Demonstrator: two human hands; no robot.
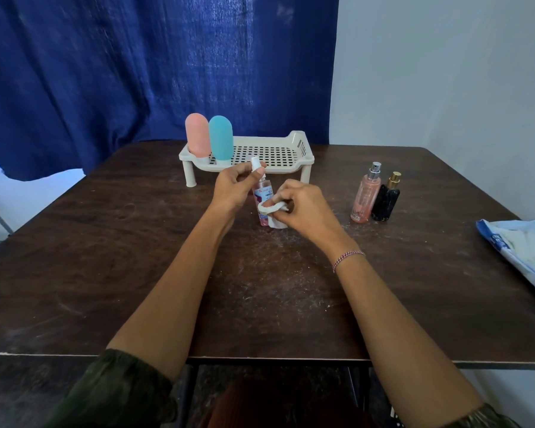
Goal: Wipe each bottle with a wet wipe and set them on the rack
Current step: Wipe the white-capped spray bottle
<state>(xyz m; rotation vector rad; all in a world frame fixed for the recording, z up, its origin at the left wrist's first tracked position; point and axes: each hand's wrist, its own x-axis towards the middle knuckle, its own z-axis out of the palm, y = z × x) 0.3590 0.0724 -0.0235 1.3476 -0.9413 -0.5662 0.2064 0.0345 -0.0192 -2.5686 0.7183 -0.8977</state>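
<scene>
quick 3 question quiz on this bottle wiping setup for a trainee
1. How many bottles stand on the white rack?
2. True or false: the right hand holds the wet wipe against the pink spray bottle.
3. Which of these stand on the table to the right of the hands? A) two white jars B) a pink perfume bottle and a black perfume bottle C) a blue mug
Key: 1. Two: the pink squeeze bottle and the teal squeeze bottle. 2. True; the left hand grips its top. 3. B.
</scene>
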